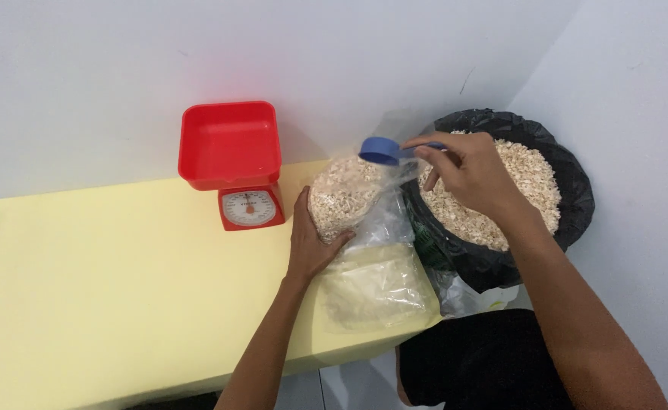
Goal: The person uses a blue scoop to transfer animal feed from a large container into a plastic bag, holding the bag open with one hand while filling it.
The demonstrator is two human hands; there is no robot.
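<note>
My right hand [467,171] holds a blue scoop [383,150] by its handle, the bowl hanging over the open mouth of a clear plastic bag [349,193] partly filled with pale flakes. My left hand [311,239] cups the left side of that bag and steadies it on the yellow table [106,281]. A second filled clear bag [376,288] lies flat just in front of it. To the right, a bin lined with a black bag [573,178] holds a heap of the same pale flakes [527,178], directly under my right wrist.
A red kitchen scale [249,206] with a red square tray [230,144] on top stands at the table's back edge, left of the bags. White walls close in behind and on the right. The table's front edge runs just below the flat bag.
</note>
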